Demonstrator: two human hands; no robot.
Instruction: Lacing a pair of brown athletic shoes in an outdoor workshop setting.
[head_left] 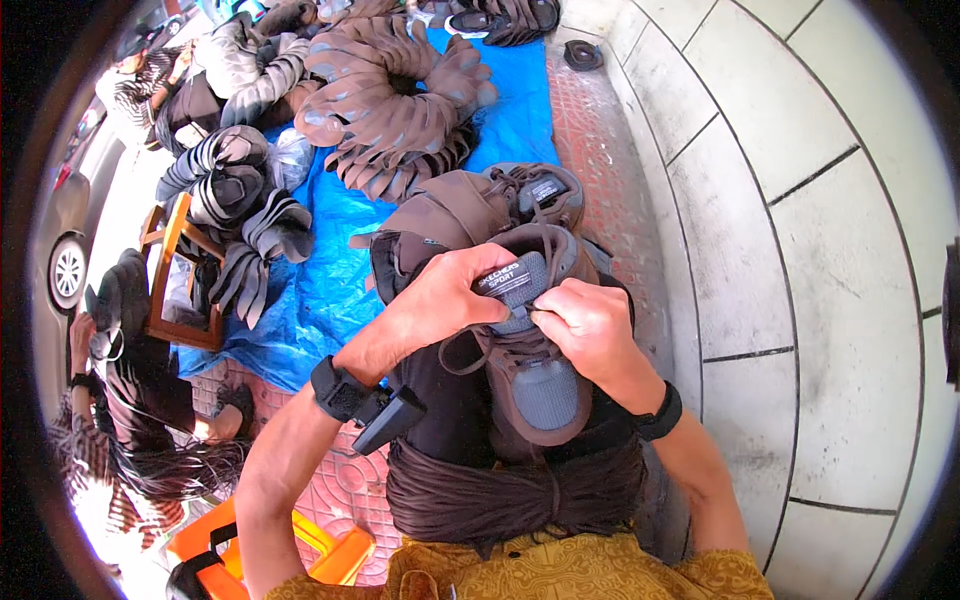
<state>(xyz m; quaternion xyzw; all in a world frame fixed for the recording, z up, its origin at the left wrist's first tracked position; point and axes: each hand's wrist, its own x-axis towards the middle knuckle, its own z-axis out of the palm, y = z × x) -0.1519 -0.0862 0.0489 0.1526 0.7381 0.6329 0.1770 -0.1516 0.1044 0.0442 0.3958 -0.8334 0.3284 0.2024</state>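
both hands' fingers clamp the brown shoe point(530, 350): left hand point(445, 300) on its tongue, right hand point(590, 325) pinching the laces.

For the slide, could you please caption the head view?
Both hands, left and right, hold a brown shoe above a blue tarp.

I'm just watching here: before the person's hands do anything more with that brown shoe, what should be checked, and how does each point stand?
1. Left hand holding the brown shoe at its collar: ok.
2. Right hand pinching at the tongue, near the laces: ok.
3. Shoe resting steady on the lap: ok.
4. Laces free of knots: cannot tell.
5. Second brown shoe within reach on the blue sheet: ok.
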